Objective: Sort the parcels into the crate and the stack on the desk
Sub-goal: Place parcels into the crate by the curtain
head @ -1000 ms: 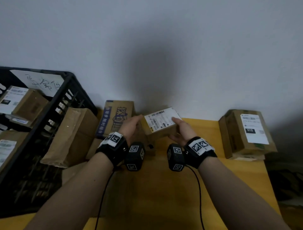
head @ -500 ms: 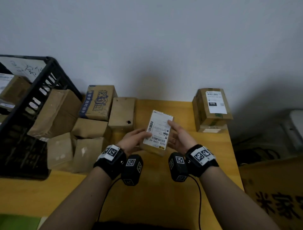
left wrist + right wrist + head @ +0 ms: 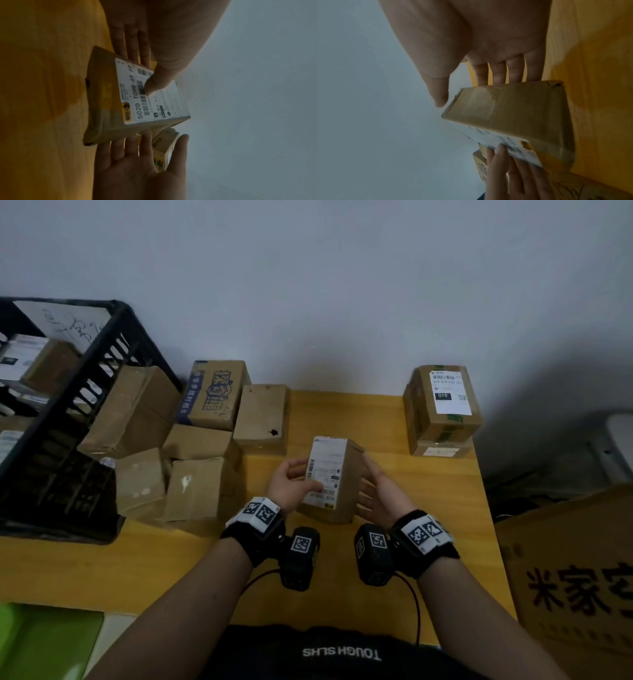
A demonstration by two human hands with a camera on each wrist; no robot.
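Head view: your left hand [image 3: 291,486] pinches the labelled parcel [image 3: 330,481] above the counter [image 3: 428,508]; your right hand [image 3: 380,494] lies flat-fingered against its side. Read the label squarely, then support underneath before carrying it to the crate [image 3: 113,344] or the stack [image 3: 442,409].

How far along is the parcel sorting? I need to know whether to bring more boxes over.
Some is done: the black plastic crate already holds labelled cardboard parcels, and two labelled brown boxes form the stack at the desk's far right. In hand: the left hand grips a small brown labelled parcel, and the right hand lies open beside it. Left: about seven unsorted brown boxes beside the crate.
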